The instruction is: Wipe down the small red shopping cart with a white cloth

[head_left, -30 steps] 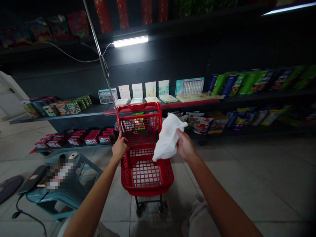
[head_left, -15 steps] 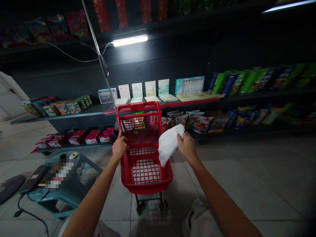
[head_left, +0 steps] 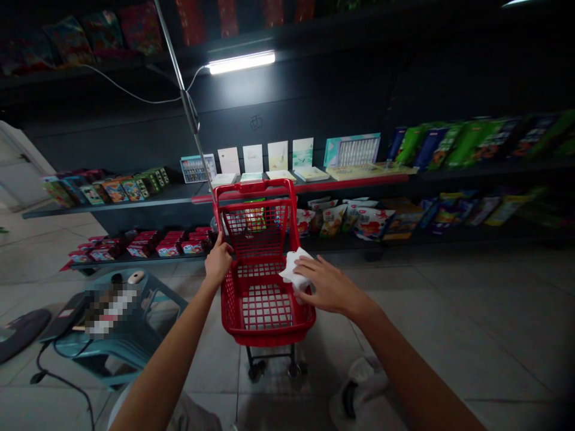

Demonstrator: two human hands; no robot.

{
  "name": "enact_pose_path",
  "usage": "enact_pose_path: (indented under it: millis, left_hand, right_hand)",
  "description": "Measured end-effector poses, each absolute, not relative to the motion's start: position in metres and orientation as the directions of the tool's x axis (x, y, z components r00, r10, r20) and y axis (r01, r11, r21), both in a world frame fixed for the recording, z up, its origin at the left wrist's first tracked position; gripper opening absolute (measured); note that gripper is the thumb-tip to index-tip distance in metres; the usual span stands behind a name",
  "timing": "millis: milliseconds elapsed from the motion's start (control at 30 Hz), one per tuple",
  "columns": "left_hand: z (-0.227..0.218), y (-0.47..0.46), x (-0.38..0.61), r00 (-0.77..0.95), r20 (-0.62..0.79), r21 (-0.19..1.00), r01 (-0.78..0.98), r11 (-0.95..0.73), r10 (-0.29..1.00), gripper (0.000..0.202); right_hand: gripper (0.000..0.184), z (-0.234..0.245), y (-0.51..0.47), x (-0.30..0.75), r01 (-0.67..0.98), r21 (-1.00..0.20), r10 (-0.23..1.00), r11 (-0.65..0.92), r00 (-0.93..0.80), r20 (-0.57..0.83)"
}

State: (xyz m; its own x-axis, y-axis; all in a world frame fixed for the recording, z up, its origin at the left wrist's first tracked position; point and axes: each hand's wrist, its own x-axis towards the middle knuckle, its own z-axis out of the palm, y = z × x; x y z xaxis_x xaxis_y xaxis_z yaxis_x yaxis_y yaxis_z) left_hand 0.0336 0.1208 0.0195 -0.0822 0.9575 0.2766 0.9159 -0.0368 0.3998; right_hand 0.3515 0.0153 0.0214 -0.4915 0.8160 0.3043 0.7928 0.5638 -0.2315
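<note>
I see dim room, dark wall (head_left: pixel 148 134) behind tiered shelves. Upper shelf (head_left: pixel 314 38) mostly in shadow; middle shelf (head_left: pixel 174 192) carries red strip (head_left: pixel 323 187) along part of front edge; lower shelf (head_left: pixel 336 244) near floor. Lit tube light (head_left: pixel 242 62) just below upper shelf, throwing bright patch on wall; white cable (head_left: pixel 135 96) trails left from it. Second light barely inside my top-right corner. Grey tiled floor (head_left: pixel 426 329). Blue-grey stool (head_left: pixel 130 353) left, pale door or panel (head_left: pixel 15 164) beyond.
</note>
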Motion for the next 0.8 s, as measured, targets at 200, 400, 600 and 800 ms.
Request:
enact_pose_path:
  millis: [200, 400, 600, 800]
  left_hand:
    - [0.017, 0.126, 0.035, -0.09, 0.303, 0.433, 0.9, -0.053, 0.949, 0.036]
    - [0.014, 0.134, 0.035, -0.178, 0.268, 0.504, 0.863, 0.019, 0.947, 0.05]
    - [0.014, 0.141, 0.036, -0.276, 0.151, 0.541, 0.826, 0.155, 0.949, 0.053]
    - [0.013, 0.14, 0.038, -0.256, 0.171, 0.542, 0.831, 0.127, 0.951, 0.056]
  right_hand:
    - [0.041, 0.03, 0.02, 0.35, 0.788, -0.17, 0.787, 0.592, -0.52, 0.331]
    - [0.05, 0.028, 0.036, 0.37, 0.908, -0.199, 0.893, 0.369, -0.287, 0.347]
    - [0.06, 0.02, 0.026, 0.364, 0.86, -0.309, 0.903, 0.406, -0.325, 0.283]
    - [0.055, 0.008, 0.013, 0.329, 0.943, -0.229, 0.934, 0.24, -0.16, 0.32]
